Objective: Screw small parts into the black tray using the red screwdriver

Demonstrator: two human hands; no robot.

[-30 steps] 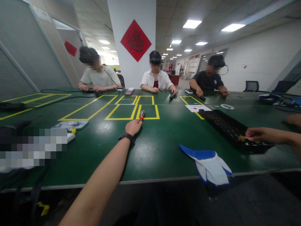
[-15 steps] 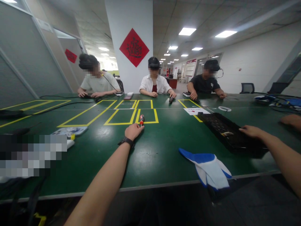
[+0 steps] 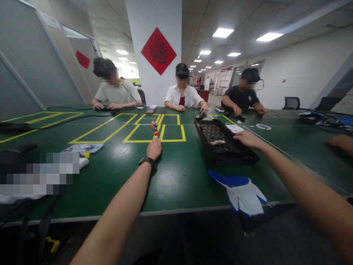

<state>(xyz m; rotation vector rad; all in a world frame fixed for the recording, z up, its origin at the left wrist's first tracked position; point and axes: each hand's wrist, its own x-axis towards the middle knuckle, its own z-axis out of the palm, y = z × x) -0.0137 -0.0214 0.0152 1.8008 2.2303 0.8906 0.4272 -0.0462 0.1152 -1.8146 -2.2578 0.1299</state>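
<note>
My left hand [image 3: 154, 148] is closed round a small screwdriver with a red handle [image 3: 154, 128], which it holds upright above the green table [image 3: 182, 176]. A black watch sits on that wrist. My right hand [image 3: 247, 139] rests on the right rim of a long black tray [image 3: 220, 141], fingers bent over the edge. The tray lies slantwise in the middle of the table and carries a small pale part [image 3: 217, 142] inside. A blue and white glove [image 3: 242, 191] lies at the near table edge, below the tray.
Three people sit along the far side with small items before them. Yellow tape rectangles [image 3: 154, 130] mark the table. Papers [image 3: 82, 148] lie at the left, a white ring [image 3: 263, 127] and cables at the right. Another person's hand [image 3: 340, 141] shows at the far right.
My right hand has dragged the black tray from the right towards the middle of the table. My left hand has lifted the screwdriver off the table and turned it upright.
</note>
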